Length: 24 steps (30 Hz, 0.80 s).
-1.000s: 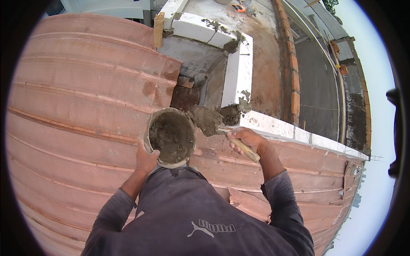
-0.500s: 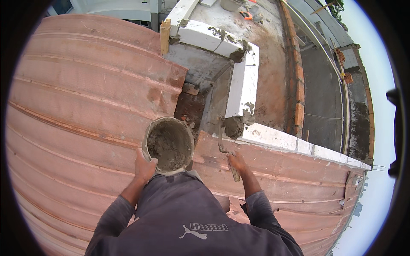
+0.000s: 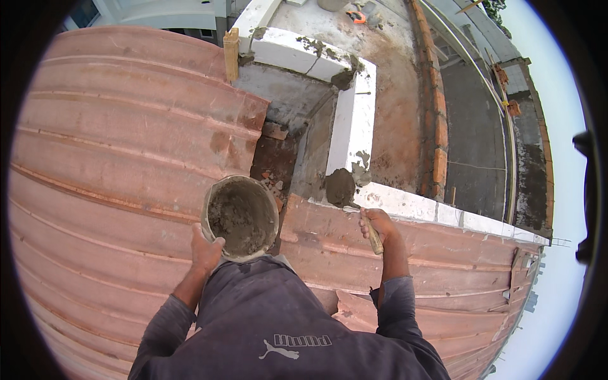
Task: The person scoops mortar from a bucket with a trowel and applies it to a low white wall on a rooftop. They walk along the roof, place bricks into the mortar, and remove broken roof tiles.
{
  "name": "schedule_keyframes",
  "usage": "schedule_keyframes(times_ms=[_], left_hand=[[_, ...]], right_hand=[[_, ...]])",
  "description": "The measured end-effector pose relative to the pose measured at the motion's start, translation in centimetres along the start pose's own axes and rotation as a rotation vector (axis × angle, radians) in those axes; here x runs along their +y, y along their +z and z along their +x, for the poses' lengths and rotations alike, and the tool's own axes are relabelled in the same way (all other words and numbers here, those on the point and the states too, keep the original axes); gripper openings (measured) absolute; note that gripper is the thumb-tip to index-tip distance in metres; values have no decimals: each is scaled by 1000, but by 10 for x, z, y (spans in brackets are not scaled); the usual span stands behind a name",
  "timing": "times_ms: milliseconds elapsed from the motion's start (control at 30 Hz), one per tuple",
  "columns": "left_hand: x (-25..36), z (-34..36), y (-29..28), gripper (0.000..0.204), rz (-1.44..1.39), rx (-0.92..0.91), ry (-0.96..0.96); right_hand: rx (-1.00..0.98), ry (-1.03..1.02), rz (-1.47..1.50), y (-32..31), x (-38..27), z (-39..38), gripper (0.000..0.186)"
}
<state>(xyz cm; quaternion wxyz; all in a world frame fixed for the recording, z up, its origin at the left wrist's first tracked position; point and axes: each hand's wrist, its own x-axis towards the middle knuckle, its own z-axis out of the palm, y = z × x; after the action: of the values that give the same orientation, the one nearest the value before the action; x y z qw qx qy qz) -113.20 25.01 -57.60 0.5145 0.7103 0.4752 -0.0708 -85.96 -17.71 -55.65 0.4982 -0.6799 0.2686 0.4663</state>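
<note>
- By the left hand, the bucket is gripped at its rim; by the right hand, the trowel is held, with the fingers closed around its handle.
- Mortar is carried in the bucket, just right of the left hand; the inner wall is smeared, and a fair supply seems to be left.
- The trowel is aimed at the corner ahead and left of the right hand, where a dark lump is seen at the end of the near block; whether it is borne by the blade or by the block cannot be told.
- Already set, by the look of it, are the near block, the far block well ahead of both hands, and the side row just beyond the right hand.
- At the far joint, mortar is already daubed.
- The corner is judged unfinished: the lump is rough and not yet smoothed, and the white faces are left mostly bare.
</note>
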Motion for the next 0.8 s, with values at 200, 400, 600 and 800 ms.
schedule_keyframes(times_ms=[200,400,600,800], left_hand=[[-10,-2,0,57,-90,1,33],[-26,18,7,60,-69,-28,90],[-14,21,23,62,-45,-154,115],[0,13,31,58,26,-216,167]], right_hand=[[11,-78,66,-49,16,-56,20],[314,-388,-294,-72,45,-39,26],[520,-492,-1113,-6,32,19,31],[562,-367,-1314,-15,50,-47,25]])
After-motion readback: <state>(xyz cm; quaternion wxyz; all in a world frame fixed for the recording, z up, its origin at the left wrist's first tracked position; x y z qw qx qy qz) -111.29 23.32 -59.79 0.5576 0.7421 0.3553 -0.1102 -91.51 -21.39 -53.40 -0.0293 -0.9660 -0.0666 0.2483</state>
